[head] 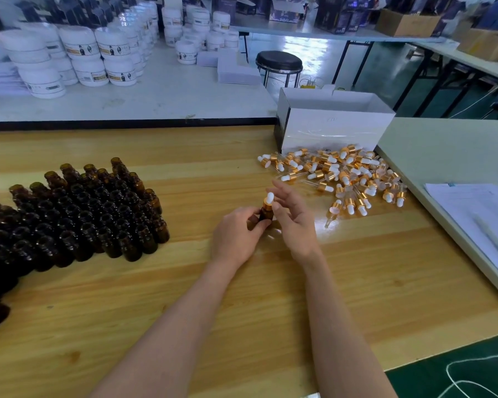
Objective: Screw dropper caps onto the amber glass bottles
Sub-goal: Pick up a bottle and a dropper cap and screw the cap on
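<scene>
My left hand (236, 234) grips a small amber glass bottle (266, 214) at mid-table, just above the wooden top. A dropper cap (268, 201) with a gold collar and white bulb sits on its neck. My right hand (292, 216) is at the cap, thumb and a finger against the collar, the other fingers spread. Several uncapped amber bottles (78, 214) stand packed in rows at the left. A loose pile of dropper caps (345, 176) lies at the right.
A white open box (332, 124) stands behind the cap pile. A paper stack (477, 214) lies on the pale table to the right. White jars (78, 56) fill the far bench, with a black stool (279, 62) beside it.
</scene>
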